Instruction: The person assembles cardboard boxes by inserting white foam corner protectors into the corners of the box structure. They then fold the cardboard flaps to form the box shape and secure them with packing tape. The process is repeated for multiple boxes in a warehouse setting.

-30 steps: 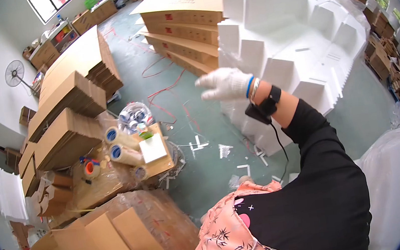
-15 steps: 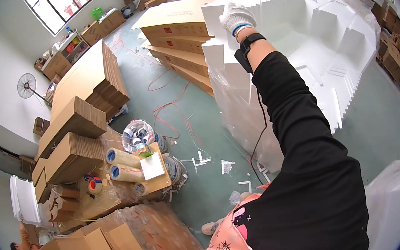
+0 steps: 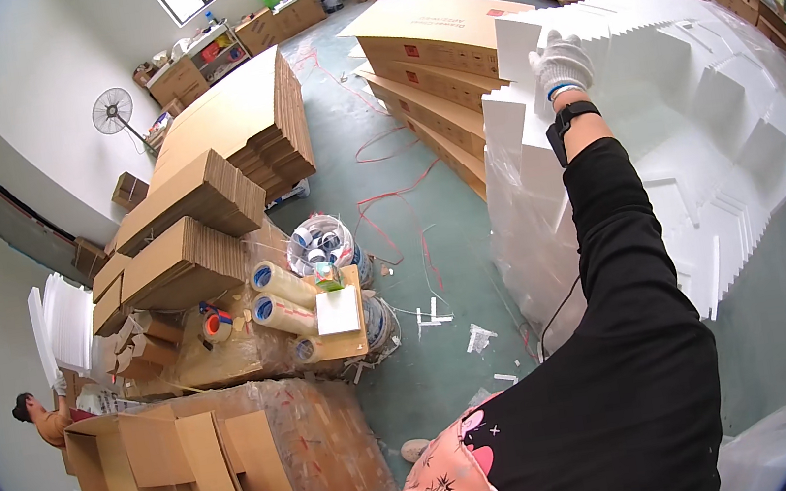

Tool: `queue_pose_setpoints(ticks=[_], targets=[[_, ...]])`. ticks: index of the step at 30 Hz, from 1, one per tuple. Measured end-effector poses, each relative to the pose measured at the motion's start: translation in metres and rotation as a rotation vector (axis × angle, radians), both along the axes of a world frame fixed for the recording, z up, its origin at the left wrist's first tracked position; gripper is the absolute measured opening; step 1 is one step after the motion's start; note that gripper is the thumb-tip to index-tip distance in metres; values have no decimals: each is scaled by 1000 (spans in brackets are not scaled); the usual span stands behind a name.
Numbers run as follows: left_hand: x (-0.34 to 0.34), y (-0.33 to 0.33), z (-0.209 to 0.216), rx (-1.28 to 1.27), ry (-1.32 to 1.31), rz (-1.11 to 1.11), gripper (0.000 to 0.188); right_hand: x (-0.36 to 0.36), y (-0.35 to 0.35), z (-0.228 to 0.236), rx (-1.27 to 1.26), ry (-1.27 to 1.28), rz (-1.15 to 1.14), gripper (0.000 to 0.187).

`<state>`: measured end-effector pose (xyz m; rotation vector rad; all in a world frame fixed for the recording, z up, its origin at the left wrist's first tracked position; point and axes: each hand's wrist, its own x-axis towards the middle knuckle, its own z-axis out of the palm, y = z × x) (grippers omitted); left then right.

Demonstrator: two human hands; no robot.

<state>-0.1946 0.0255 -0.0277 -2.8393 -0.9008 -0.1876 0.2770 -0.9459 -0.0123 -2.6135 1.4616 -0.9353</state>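
Observation:
My right hand, in a white knit glove, reaches out to the near left corner of a big stack of moulded white foam pieces. Its fingers are bent over the top edge of the foam; the fingertips are partly hidden. A black strap device with a cable sits on that wrist, below the black sleeve. Clear plastic film hangs down the side of the foam stack. My left hand does not show.
Large flat cartons are stacked beside the foam. Left stand folded cardboard piles, wide tape rolls and a tub of rolls. Red strapping and foam scraps litter the floor. Another person handles white sheets at far left.
My view has turned left, so the room appears shifted right. My right hand stays at the same corner of the foam stack. The other person has shifted slightly with the white sheets.

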Motion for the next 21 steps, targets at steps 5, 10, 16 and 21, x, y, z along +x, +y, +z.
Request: queue_pose_setpoints(ticks=[5, 10, 16, 21], targets=[[47, -73, 38, -37, 177, 73, 72, 14, -8, -1, 40, -57, -32, 50], [58, -86, 49, -103, 140, 87, 68, 15, 11, 6, 76, -174, -50, 38], [77, -89, 43, 304, -203, -68, 62, -2, 68, 32, -50, -496, 281, 45], [139, -125, 40, -385, -834, -169, 57, -17, 240, 35, 1177, -791, 1258, 34]])
